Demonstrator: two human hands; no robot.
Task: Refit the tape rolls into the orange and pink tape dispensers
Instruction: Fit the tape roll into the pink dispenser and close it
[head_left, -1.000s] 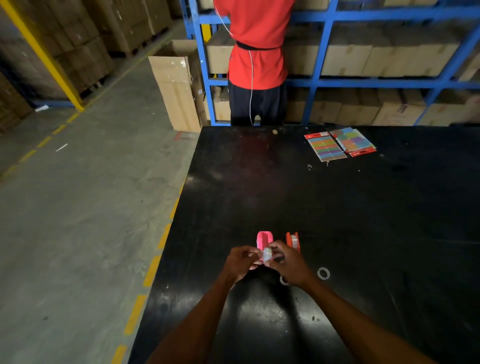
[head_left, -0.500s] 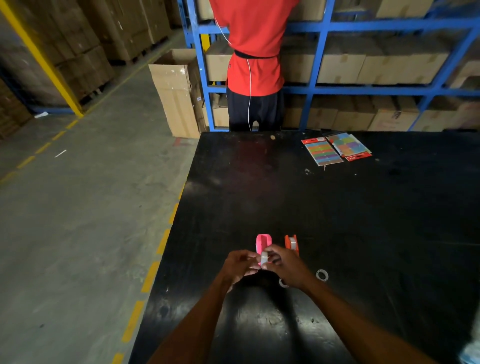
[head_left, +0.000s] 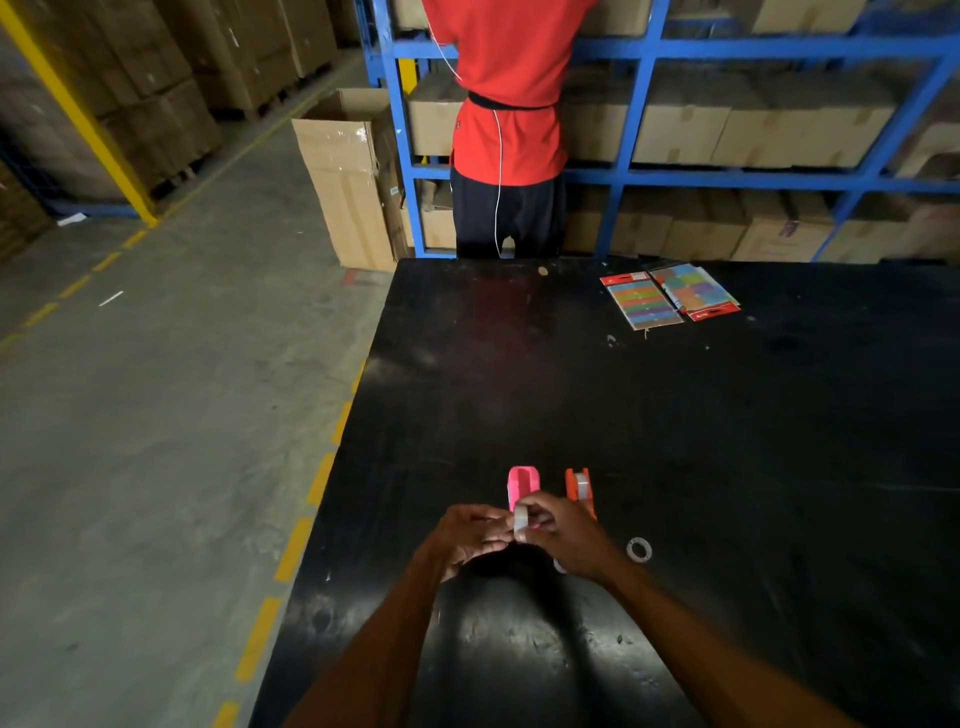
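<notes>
Both hands are working together at the near edge of the black table (head_left: 675, 441), pinching a small clear tape roll (head_left: 521, 518) between them: the left hand (head_left: 470, 538) has its fingers curled in against the roll from one side, the right hand (head_left: 563, 538) closes thumb and fingers on it from the other, so neither hand is open. The roll is held on edge just in front of the pink dispenser (head_left: 522, 486), touching or nearly touching its near end; I cannot tell which. The pink one looks empty, its slot showing only pink, so by my reading this roll is about to go in there. Just beside it to the right stands the orange dispenser (head_left: 581, 491), and that one already shows a pale roll seated in its top, so I judge that half done. What is left: seat this roll in the pink one and probably thread the tape end. Count it up: two dispensers, one roll in hand, one roll in the orange, and a loose ring (head_left: 639, 549) lying flat near the right wrist, with a second pale bit mostly hidden under that hand. At the far side lie two colourful card packs (head_left: 670, 295).
</notes>
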